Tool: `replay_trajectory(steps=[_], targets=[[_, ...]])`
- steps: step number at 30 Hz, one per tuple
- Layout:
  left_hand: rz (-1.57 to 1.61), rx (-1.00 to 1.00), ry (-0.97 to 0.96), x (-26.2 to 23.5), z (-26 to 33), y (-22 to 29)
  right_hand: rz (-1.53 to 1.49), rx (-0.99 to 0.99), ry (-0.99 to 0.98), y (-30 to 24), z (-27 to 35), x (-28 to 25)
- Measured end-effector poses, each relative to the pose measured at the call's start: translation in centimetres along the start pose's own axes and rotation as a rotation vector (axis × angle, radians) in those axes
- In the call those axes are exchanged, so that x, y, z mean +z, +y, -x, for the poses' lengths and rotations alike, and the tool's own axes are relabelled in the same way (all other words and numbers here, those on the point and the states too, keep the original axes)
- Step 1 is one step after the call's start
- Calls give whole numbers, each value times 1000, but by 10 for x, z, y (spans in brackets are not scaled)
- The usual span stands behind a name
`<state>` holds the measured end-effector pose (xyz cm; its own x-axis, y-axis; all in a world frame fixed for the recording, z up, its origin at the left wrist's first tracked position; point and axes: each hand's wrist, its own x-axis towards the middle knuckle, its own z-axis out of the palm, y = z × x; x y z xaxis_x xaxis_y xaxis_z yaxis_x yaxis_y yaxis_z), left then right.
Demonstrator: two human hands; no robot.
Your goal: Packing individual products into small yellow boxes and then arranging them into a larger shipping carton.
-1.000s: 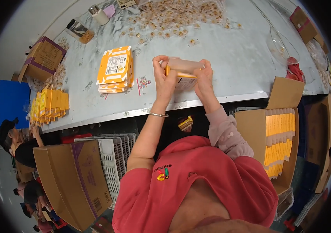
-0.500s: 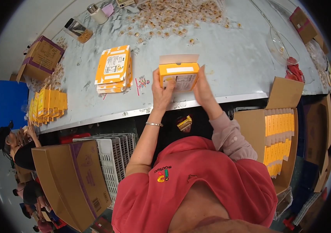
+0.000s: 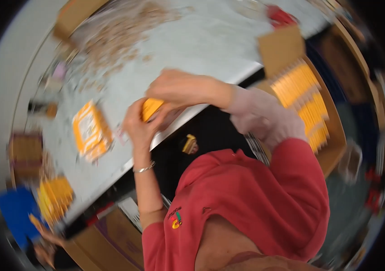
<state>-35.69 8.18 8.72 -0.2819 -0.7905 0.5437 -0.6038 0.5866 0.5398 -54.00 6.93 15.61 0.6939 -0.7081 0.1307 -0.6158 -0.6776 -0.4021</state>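
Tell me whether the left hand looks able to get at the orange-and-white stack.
Probably yes: the stack lies left of the left hand with nothing tall between, though that hand would first have to release the yellow box.

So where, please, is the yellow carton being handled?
In the head view, the yellow carton is left of centre, between the left hand and right hand.

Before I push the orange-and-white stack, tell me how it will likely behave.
The stack will probably slide rather than roll: it sits flat on a smooth-looking tabletop. Its layers may shift apart, since no band shows around them, though blur hides detail.
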Motion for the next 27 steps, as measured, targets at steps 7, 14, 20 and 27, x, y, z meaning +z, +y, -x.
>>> replay_trajectory(steps=[7, 14, 20, 27], targets=[[322, -27, -148, 1, -19, 28, -111, 435, 508, 51, 189, -19], [403, -180, -198, 46, -23, 17, 606, 1528, 866, 67, 507, -8], [371, -128, -471, 68, -24, 51, 779, 1671, 854, 116, 612, 54], [434, -355, -527, 44, -19, 29, 469, 1641, 840, 126, 623, 62]])
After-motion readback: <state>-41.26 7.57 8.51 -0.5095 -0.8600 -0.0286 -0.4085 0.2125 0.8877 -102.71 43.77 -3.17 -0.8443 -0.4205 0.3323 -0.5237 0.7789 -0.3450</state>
